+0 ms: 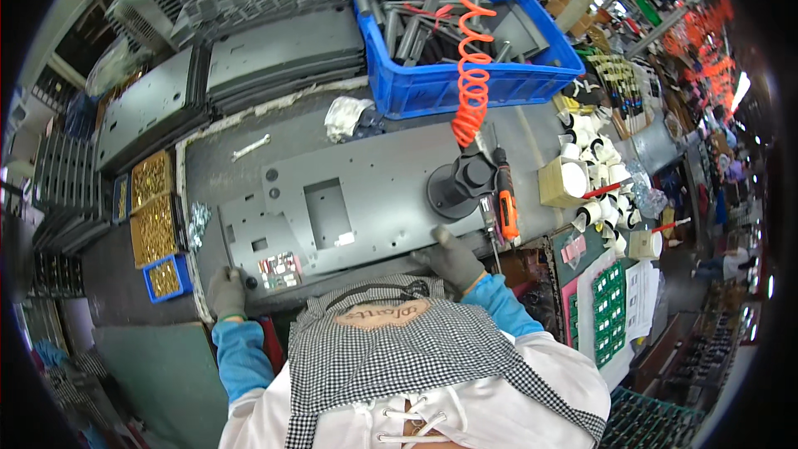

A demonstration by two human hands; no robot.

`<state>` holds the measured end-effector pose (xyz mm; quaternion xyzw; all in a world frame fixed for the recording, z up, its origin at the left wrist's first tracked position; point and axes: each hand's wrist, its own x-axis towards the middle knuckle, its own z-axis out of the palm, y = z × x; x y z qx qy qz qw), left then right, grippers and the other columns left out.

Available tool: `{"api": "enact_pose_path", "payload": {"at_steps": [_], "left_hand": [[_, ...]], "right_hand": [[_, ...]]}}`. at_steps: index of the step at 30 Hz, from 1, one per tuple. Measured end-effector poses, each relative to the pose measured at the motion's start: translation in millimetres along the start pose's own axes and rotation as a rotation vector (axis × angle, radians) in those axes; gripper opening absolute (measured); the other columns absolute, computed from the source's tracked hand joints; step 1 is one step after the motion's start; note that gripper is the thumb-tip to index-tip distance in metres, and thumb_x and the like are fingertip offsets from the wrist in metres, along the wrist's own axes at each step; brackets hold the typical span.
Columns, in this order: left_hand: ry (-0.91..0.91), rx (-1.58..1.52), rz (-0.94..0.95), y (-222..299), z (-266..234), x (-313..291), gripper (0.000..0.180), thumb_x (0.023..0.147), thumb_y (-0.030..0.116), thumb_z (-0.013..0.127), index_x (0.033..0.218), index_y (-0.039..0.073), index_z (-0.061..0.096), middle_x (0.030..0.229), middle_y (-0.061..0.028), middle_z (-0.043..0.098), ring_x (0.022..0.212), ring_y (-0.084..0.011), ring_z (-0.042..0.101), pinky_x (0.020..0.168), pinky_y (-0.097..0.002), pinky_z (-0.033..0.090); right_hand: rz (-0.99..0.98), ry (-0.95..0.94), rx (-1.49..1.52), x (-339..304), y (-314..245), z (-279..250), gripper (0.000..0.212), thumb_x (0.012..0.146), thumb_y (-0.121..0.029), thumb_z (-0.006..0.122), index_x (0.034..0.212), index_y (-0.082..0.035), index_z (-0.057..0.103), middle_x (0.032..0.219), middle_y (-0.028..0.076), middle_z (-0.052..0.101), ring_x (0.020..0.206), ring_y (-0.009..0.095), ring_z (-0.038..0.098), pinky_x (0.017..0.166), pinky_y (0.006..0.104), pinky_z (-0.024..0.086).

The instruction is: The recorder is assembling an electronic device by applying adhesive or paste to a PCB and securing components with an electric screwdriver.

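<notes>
A large grey metal panel (374, 175) with a rectangular cutout and small holes lies on the workbench in front of me. My left hand (226, 293), in a grey glove, grips its near left corner with curled fingers. Along the near edge, farther right, my right hand (449, 259) has its thumb on top, the other fingers partly hidden. A black round fitting with a lobed knob (474, 173) stands on the panel's right part. Beside it lies an orange and black power screwdriver (506, 204). A small printed label (279, 270) sits near the panel's left end.
A blue bin (474, 87) of grey metal parts stands behind, with a red coiled hose (472, 87) hanging before it. Stacked panels (283, 46) fill the back left. Boxes of brass-coloured fasteners (155, 229) sit left; white rollers (594, 150) and green circuit boards (609, 303) lie right.
</notes>
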<state>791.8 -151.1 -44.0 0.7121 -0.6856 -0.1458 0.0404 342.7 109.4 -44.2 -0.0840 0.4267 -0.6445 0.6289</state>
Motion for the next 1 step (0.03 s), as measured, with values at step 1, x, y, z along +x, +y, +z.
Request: {"api": "enact_pose_path", "payload": {"at_steps": [1], "left_hand": [[0.052, -0.006, 0.015, 4.2, -7.3, 7.4, 0.043, 0.097, 0.04, 0.065, 0.126, 0.009, 0.069, 0.12, -0.0222, 0.07, 0.11, -0.0396, 0.068, 0.095, -0.0504, 0.052]], "right_hand": [[-0.028, 0.005, 0.008, 5.1, -4.9, -0.3, 0.059, 0.109, -0.038, 0.055, 0.153, -0.002, 0.041, 0.149, 0.015, 0.053, 0.133, 0.032, 0.055, 0.114, 0.0504, 0.046]]}}
